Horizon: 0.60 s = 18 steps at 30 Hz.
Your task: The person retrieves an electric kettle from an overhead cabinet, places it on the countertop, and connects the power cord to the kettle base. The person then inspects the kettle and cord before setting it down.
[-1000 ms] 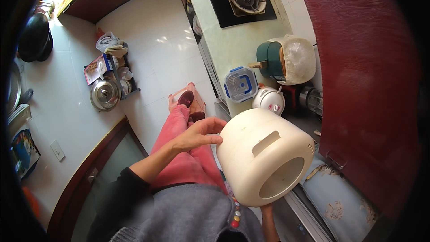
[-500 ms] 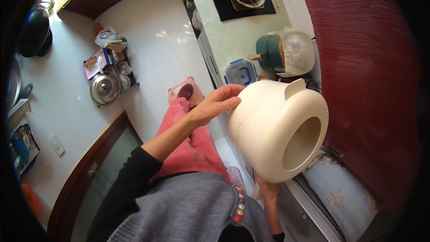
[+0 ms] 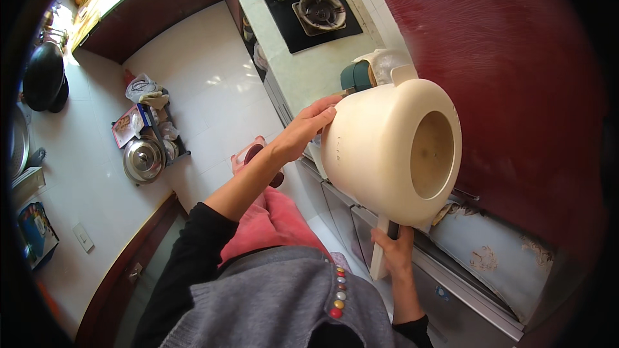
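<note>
A large cream plastic jug is lifted in front of me, tipped on its side with its round mouth facing right and its spout pointing up. My left hand presses flat against the jug's left wall, near its base. My right hand is wrapped around the jug's handle below it. The inside of the jug looks empty and slightly stained.
A pale counter runs along the right with a black gas hob. A dark red panel fills the right. On the white tiled floor stand a rack with a steel lid and bags; a black wok is at left.
The jug has risen from waist height to chest height and turned, its mouth now facing right. My left hand slid along its wall; the right hand kept hold of the handle.
</note>
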### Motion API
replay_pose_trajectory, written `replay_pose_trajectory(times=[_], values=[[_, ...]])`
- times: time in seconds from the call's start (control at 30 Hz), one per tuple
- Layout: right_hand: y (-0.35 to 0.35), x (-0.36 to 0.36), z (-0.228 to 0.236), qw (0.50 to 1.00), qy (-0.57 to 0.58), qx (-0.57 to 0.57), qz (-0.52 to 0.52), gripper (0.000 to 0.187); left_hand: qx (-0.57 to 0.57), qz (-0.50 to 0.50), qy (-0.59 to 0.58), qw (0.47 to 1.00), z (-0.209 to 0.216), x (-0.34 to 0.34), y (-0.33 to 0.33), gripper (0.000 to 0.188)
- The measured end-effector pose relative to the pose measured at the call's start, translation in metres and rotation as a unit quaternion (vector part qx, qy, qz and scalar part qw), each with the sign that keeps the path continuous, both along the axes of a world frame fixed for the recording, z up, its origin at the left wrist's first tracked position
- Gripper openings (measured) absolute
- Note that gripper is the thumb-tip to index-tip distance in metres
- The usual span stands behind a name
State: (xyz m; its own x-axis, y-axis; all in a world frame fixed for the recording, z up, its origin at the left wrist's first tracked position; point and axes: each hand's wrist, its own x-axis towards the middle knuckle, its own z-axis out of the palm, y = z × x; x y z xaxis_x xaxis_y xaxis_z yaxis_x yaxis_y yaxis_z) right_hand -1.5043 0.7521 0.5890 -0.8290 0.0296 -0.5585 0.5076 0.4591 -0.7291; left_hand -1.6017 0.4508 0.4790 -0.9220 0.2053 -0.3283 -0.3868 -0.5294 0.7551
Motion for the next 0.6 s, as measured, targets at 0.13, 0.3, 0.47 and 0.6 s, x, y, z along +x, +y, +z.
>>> replay_pose_trajectory(times=[0.13,0.3,0.47,0.6], values=[[-0.003,-0.005,0.008,1.0,0.017,-0.014,0.021,0.049,-0.015,-0.002,0.017,1.0,0.01,-0.009,-0.001,0.055],[-0.002,-0.005,0.022,0.999,-0.013,-0.031,-0.003,0.051,0.013,0.004,0.042,0.999,0.016,-0.016,0.003,0.056],[-0.002,-0.005,0.037,0.999,0.009,-0.046,0.006,0.048,-0.022,-0.004,0.077,0.997,0.035,-0.021,0.005,0.066],[-0.004,-0.007,0.048,0.999,0.016,-0.041,0.03,0.045,-0.041,-0.018,0.172,0.984,0.058,-0.026,0.009,0.087]])
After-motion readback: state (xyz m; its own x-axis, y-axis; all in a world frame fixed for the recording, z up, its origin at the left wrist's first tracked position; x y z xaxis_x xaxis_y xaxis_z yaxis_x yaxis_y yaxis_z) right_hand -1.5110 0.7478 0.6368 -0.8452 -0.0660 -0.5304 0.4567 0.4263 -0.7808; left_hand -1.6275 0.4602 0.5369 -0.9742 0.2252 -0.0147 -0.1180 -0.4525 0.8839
